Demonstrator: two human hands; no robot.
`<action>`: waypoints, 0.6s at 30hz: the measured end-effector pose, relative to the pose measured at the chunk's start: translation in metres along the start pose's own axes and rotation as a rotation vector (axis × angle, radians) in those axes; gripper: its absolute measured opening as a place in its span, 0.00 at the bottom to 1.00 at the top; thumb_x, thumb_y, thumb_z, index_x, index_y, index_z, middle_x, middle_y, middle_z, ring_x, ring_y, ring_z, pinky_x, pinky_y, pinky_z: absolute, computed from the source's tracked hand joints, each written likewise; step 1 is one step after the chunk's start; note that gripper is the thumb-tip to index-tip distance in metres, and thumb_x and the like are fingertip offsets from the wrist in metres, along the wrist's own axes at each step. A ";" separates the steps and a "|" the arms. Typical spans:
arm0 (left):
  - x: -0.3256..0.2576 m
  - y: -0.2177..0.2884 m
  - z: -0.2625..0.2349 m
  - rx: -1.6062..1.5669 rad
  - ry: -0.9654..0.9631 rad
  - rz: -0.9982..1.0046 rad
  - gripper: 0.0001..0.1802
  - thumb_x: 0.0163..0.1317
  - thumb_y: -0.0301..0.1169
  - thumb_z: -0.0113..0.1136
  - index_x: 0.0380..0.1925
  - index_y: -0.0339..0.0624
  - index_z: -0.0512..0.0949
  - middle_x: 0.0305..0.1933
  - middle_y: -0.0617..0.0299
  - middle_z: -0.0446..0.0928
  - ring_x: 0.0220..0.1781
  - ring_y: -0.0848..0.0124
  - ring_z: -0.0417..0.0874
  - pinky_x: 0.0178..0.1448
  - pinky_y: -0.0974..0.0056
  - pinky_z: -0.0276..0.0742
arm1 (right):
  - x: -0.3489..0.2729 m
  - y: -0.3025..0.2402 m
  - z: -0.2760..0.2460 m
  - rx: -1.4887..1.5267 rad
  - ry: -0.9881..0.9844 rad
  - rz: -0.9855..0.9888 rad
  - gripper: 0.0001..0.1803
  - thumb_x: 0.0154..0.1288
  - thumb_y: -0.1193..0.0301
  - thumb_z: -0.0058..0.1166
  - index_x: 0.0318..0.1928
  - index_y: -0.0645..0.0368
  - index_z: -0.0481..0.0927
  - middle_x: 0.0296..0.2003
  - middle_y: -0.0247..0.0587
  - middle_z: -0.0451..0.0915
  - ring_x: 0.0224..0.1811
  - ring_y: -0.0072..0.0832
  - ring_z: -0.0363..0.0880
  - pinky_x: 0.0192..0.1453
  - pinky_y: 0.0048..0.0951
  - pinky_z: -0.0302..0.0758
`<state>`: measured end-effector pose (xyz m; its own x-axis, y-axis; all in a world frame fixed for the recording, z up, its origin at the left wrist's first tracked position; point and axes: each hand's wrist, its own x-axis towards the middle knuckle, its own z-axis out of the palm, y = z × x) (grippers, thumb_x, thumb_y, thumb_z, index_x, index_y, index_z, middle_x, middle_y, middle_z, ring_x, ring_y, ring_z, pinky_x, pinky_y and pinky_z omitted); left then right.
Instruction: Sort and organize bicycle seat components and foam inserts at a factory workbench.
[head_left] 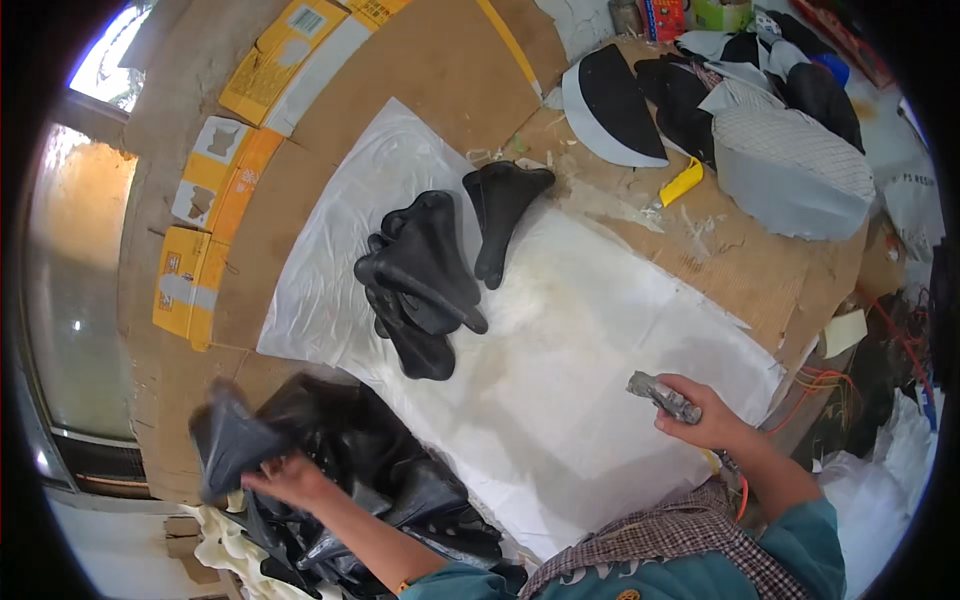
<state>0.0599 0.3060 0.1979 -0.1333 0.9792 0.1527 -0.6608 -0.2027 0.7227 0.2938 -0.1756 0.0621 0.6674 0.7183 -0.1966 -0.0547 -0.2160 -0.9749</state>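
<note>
Far left: flattened cardboard boxes, yellow and brown, lining the bench edge.

Left hand closed around a black saddle-shaped cover, lifted off the heap of black covers at lower left. Piece is motion-blurred, so exact finger placement is unclear; its long axis looks to run up and left from the hand, wide end away from the body.

Centre: white sheet spread over the bench. On its upper left sits a stack of black saddles, long axes running roughly from upper left down to lower right, narrow noses toward the person. One more black saddle lies just beside the stack at upper right, nose pointing down (touching or just overlapping, can't tell).

Key geometry: the held cover is at the left edge, the saddle stack lies up and right of it, across bare sheet. Left hand is clearly nearer the stack than the right.

Right hand fisted on a grey metal tool, muzzle end pointing up-left toward the sheet; an orange hose or cable trails off right.

Upper right: yellow utility knife on brown board, then a pile of grey and black cut pieces, well apart from both hands.
</note>
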 end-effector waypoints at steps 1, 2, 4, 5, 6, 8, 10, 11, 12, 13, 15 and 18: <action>0.017 0.019 -0.018 -0.126 0.362 0.010 0.36 0.56 0.59 0.54 0.52 0.38 0.67 0.52 0.53 0.69 0.55 0.60 0.70 0.58 0.57 0.67 | -0.001 0.001 0.000 0.015 -0.005 -0.002 0.29 0.54 0.71 0.61 0.56 0.62 0.67 0.30 0.32 0.75 0.31 0.18 0.73 0.38 0.22 0.71; 0.022 0.020 -0.033 -0.039 0.383 0.077 0.35 0.55 0.56 0.57 0.50 0.37 0.67 0.50 0.54 0.70 0.52 0.62 0.71 0.54 0.59 0.68 | 0.002 0.001 0.002 -0.012 -0.007 -0.020 0.29 0.54 0.71 0.61 0.57 0.62 0.67 0.29 0.32 0.75 0.30 0.18 0.72 0.37 0.22 0.71; 0.026 -0.014 -0.049 0.262 0.167 0.119 0.28 0.54 0.47 0.61 0.47 0.37 0.69 0.45 0.56 0.71 0.45 0.65 0.72 0.47 0.62 0.69 | 0.006 0.006 0.008 -0.038 0.000 -0.028 0.29 0.54 0.71 0.60 0.57 0.62 0.67 0.28 0.32 0.75 0.30 0.18 0.72 0.36 0.22 0.71; 0.011 -0.043 -0.044 0.472 -0.065 0.093 0.24 0.54 0.41 0.62 0.45 0.37 0.69 0.42 0.58 0.72 0.42 0.66 0.72 0.44 0.64 0.69 | 0.006 0.006 0.010 0.014 -0.001 -0.007 0.29 0.54 0.71 0.60 0.57 0.62 0.67 0.28 0.32 0.74 0.30 0.17 0.72 0.36 0.22 0.70; -0.027 -0.089 -0.011 0.588 -0.186 0.095 0.15 0.54 0.30 0.59 0.41 0.37 0.72 0.37 0.60 0.73 0.39 0.68 0.73 0.44 0.65 0.70 | 0.006 0.009 0.009 0.061 0.010 0.021 0.29 0.54 0.71 0.60 0.57 0.62 0.67 0.28 0.32 0.74 0.29 0.17 0.72 0.36 0.21 0.70; -0.073 -0.175 0.030 0.867 -0.432 -0.001 0.15 0.54 0.25 0.60 0.43 0.34 0.74 0.40 0.60 0.74 0.39 0.71 0.75 0.48 0.66 0.71 | 0.005 0.012 0.008 0.065 0.016 0.042 0.29 0.54 0.71 0.60 0.57 0.62 0.66 0.28 0.32 0.74 0.29 0.17 0.71 0.36 0.21 0.70; -0.126 -0.255 0.067 0.936 -0.824 -0.007 0.24 0.47 0.29 0.69 0.46 0.36 0.74 0.45 0.57 0.73 0.45 0.68 0.75 0.54 0.67 0.69 | 0.008 0.018 0.010 0.052 0.033 0.077 0.30 0.55 0.71 0.60 0.58 0.61 0.66 0.29 0.34 0.74 0.30 0.18 0.71 0.37 0.22 0.71; -0.124 -0.297 0.067 0.940 -0.961 0.138 0.28 0.44 0.30 0.70 0.48 0.38 0.73 0.51 0.51 0.71 0.50 0.61 0.74 0.56 0.62 0.69 | 0.010 0.019 0.015 0.047 0.018 0.069 0.30 0.55 0.71 0.60 0.58 0.61 0.66 0.29 0.34 0.74 0.30 0.18 0.71 0.37 0.22 0.71; -0.138 -0.329 0.081 1.033 -1.072 0.390 0.30 0.44 0.31 0.69 0.50 0.40 0.71 0.52 0.48 0.70 0.52 0.56 0.73 0.56 0.58 0.69 | 0.013 0.027 0.016 0.007 0.010 0.074 0.30 0.54 0.71 0.60 0.58 0.61 0.66 0.29 0.35 0.74 0.31 0.20 0.72 0.37 0.23 0.71; -0.146 -0.351 0.092 1.115 -1.166 0.657 0.32 0.45 0.32 0.68 0.53 0.41 0.70 0.53 0.46 0.69 0.53 0.51 0.72 0.55 0.54 0.70 | 0.014 0.032 0.015 -0.035 -0.002 0.073 0.31 0.54 0.71 0.60 0.58 0.60 0.66 0.30 0.36 0.74 0.31 0.21 0.72 0.38 0.24 0.71; -0.151 -0.388 0.097 1.244 -1.155 0.608 0.33 0.45 0.32 0.67 0.54 0.43 0.69 0.55 0.44 0.67 0.54 0.47 0.71 0.56 0.52 0.69 | 0.018 0.033 0.014 -0.051 -0.003 0.099 0.31 0.53 0.70 0.61 0.59 0.59 0.66 0.32 0.39 0.76 0.32 0.24 0.73 0.41 0.26 0.72; -0.136 -0.415 0.092 1.407 -1.119 0.448 0.32 0.46 0.32 0.66 0.54 0.44 0.70 0.54 0.45 0.67 0.53 0.47 0.71 0.56 0.53 0.70 | 0.025 0.029 0.011 -0.048 -0.047 0.187 0.32 0.53 0.68 0.61 0.59 0.58 0.66 0.37 0.44 0.78 0.36 0.28 0.77 0.44 0.28 0.73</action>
<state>0.4202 0.2563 -0.0607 0.7746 0.5175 0.3635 0.3856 -0.8421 0.3771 0.3009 -0.1562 0.0276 0.6136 0.6924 -0.3796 -0.1381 -0.3792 -0.9149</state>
